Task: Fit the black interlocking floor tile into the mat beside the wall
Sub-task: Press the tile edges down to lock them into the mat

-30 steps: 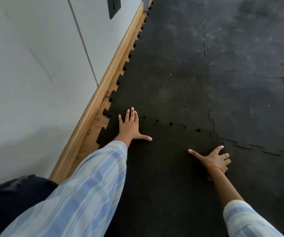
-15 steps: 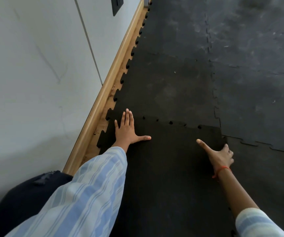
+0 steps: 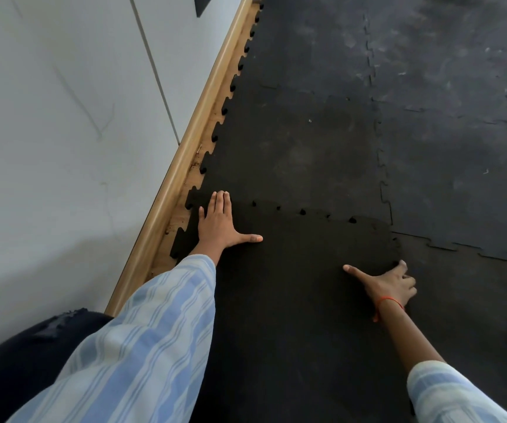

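Note:
The black interlocking tile (image 3: 301,285) lies on the floor in front of me, its far toothed edge along the mat (image 3: 307,141) that runs beside the wall. Small gaps show along that seam. My left hand (image 3: 219,225) lies flat, fingers together and thumb out, on the tile's far left corner by the skirting. My right hand (image 3: 389,283) rests at the tile's right edge, thumb stretched over the top and fingers curled at the edge; whether they hook under it is hidden.
A white wall (image 3: 63,132) with a wooden skirting board (image 3: 191,148) runs along the left; a strip of bare wood floor (image 3: 203,148) shows between skirting and mat. More laid tiles (image 3: 459,148) spread to the right. A dark knee (image 3: 32,355) is at bottom left.
The view has shifted slightly toward the wall. My right hand has slid to the tile's right edge and its fingers have curled. My left hand stays flat on the far left corner.

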The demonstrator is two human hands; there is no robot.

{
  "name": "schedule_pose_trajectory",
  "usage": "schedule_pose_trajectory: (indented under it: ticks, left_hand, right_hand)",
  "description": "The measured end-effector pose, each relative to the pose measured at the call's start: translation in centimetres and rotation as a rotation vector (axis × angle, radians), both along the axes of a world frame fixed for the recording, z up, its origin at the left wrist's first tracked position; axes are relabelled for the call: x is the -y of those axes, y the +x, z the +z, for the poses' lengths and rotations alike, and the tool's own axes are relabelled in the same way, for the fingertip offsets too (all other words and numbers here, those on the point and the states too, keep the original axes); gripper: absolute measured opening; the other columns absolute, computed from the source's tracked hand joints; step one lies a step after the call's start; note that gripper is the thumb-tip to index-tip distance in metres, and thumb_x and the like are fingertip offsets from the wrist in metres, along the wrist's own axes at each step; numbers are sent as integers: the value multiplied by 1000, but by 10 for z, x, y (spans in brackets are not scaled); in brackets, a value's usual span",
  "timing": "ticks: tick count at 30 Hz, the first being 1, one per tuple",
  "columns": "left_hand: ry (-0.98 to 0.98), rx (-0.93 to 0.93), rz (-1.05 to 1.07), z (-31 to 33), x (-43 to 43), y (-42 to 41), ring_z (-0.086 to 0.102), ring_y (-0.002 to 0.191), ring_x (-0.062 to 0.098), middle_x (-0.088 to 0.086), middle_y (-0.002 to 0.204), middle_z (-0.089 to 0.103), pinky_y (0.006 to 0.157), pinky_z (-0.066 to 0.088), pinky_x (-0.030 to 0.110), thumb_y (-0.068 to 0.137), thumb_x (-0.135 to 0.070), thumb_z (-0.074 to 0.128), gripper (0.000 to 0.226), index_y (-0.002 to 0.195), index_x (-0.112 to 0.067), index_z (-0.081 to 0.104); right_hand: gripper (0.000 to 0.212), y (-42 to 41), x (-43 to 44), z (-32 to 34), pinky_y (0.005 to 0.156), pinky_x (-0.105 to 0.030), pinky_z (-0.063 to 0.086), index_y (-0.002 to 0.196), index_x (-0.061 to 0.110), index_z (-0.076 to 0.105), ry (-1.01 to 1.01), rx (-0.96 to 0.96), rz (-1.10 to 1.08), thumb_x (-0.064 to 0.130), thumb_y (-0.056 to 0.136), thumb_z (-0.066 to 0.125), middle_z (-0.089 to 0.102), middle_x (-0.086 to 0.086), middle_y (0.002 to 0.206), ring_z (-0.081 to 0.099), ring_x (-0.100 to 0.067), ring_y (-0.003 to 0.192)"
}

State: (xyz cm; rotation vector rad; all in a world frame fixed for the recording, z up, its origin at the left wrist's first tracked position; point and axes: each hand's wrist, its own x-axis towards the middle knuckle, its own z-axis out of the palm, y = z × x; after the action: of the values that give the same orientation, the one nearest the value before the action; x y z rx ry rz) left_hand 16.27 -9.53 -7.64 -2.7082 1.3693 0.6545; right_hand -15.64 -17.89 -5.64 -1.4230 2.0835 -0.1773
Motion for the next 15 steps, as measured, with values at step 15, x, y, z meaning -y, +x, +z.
schedule_pose_trajectory:
  ticks: [15]
  left_hand:
    - [55,-34,17,-5,-13,0,-24,146,27,9,155,-36,119,-2,49,55,-94,48,145,148,-14,-28]
  right_hand:
    - [117,0,-11,-1,114,-51,24,148,7,22,-78,-20,48,56,60,82,28,-28,146,26,-45,134]
